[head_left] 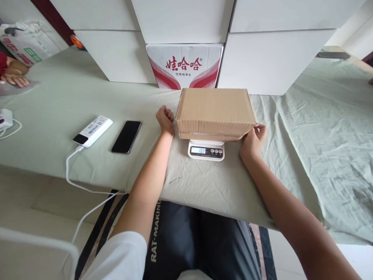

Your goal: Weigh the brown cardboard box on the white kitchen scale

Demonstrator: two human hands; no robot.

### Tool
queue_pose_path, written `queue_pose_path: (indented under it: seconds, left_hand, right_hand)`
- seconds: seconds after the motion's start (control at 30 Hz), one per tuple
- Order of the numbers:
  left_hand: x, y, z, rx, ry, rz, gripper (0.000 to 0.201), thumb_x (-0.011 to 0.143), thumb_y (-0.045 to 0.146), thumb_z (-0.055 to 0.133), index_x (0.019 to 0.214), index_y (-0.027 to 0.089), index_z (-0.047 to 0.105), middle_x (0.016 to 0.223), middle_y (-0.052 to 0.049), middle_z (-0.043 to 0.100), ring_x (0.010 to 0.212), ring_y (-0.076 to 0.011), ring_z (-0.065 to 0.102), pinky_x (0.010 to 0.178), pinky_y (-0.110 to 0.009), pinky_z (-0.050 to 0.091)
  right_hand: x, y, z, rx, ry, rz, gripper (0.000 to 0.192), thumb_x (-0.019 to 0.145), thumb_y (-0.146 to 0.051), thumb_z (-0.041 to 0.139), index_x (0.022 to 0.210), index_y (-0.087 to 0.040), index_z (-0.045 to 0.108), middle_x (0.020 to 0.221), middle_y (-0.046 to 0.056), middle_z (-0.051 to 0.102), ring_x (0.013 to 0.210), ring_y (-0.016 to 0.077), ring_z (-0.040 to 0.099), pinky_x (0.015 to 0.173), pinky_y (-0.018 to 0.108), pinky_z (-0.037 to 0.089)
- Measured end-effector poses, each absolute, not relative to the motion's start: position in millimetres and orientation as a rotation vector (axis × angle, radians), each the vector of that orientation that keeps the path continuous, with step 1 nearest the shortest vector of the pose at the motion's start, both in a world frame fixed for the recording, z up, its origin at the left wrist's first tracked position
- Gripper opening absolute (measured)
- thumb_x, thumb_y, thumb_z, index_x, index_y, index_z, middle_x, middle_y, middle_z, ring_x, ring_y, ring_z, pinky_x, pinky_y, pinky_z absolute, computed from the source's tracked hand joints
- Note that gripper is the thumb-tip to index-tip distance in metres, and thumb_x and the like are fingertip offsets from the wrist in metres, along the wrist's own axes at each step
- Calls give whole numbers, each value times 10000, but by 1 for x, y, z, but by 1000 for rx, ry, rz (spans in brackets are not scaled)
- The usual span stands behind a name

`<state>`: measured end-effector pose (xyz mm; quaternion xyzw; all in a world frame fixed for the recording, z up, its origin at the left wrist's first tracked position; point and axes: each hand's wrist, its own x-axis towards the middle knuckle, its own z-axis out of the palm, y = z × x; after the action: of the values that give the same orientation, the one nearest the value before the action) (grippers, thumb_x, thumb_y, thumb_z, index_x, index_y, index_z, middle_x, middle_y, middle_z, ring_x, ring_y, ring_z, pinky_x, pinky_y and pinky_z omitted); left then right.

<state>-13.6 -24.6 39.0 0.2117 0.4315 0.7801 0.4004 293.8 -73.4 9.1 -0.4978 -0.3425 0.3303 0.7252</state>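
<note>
A brown cardboard box (215, 109) sits on a small white digital scale (206, 156), hiding most of its weighing plate. Lit digits on the scale's display look like 102. Just left of the box, my left hand (165, 119) rests on the cloth, curled into a fist with nothing visible in it. At the box's lower right front corner is my right hand (254, 140), its thumb and fingers pinched on the cardboard edge. Part of the right fingers is hidden by the box.
White cartons (253, 58) stand stacked behind, around a red-and-white printed carton (185, 66). A black phone (126, 137) and a white power bank (92, 131) with a trailing cable (67, 171) lie to the left. Another person's hand (16, 74) rests on the green cloth (58, 93) at far left.
</note>
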Motion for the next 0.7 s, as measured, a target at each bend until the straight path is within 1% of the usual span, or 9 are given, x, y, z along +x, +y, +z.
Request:
queue_pose_path:
  seconds: [0.1, 0.2, 0.27, 0.33, 0.43, 0.57, 0.7]
  left_hand:
    - [-14, -24, 39, 536, 1099, 1957, 626, 1144, 633, 460, 744, 277, 135, 628, 84, 86, 493, -63, 211, 564, -365, 138]
    - [-14, -23, 38, 506, 1065, 1970, 654, 1108, 568, 590, 725, 266, 154, 618, 91, 110, 485, -62, 167, 537, -348, 146]
    - [-14, -23, 37, 490, 1029, 1990, 685, 1054, 521, 695, 709, 259, 164, 614, 92, 126, 483, -68, 152, 514, -336, 150]
    - [-14, -22, 36, 479, 1001, 2007, 697, 1021, 487, 742, 697, 255, 171, 615, 91, 139, 478, -71, 155, 496, -325, 158]
    - [-14, -21, 34, 468, 994, 2011, 687, 1017, 469, 746, 685, 251, 185, 613, 89, 151, 470, -69, 171, 484, -304, 176]
    - [-15, -20, 34, 475, 1021, 1989, 680, 1032, 497, 730, 692, 253, 194, 603, 92, 155, 470, -70, 184, 487, -303, 196]
    - [-14, -21, 35, 510, 1086, 1947, 630, 1120, 535, 586, 719, 267, 180, 606, 90, 147, 478, -65, 220, 522, -322, 211]
  right_hand:
    - [294, -74, 10, -1114, -779, 734, 425, 859, -511, 802, 950, -296, 447, 771, -81, 520, 624, 110, 496, 583, 253, 386]
    - [294, -74, 11, -1124, -801, 728, 461, 874, -585, 793, 954, -303, 438, 754, -81, 502, 602, 116, 477, 555, 260, 365]
    - [294, -75, 10, -1125, -807, 728, 463, 882, -601, 787, 963, -306, 440, 743, -81, 495, 597, 120, 470, 546, 264, 360]
    - [295, -74, 8, -1124, -814, 728, 445, 896, -597, 778, 973, -311, 447, 727, -82, 478, 597, 128, 472, 546, 269, 365]
    - [296, -72, 3, -1116, -826, 714, 402, 928, -588, 750, 985, -317, 458, 717, -82, 451, 601, 140, 490, 561, 283, 395]
    - [298, -69, -1, -1090, -829, 711, 386, 931, -558, 760, 1000, -317, 468, 790, -74, 518, 632, 133, 530, 588, 280, 431]
    - [297, -69, -1, -1063, -816, 709, 437, 886, -535, 822, 994, -307, 465, 841, -72, 567, 670, 116, 548, 612, 260, 449]
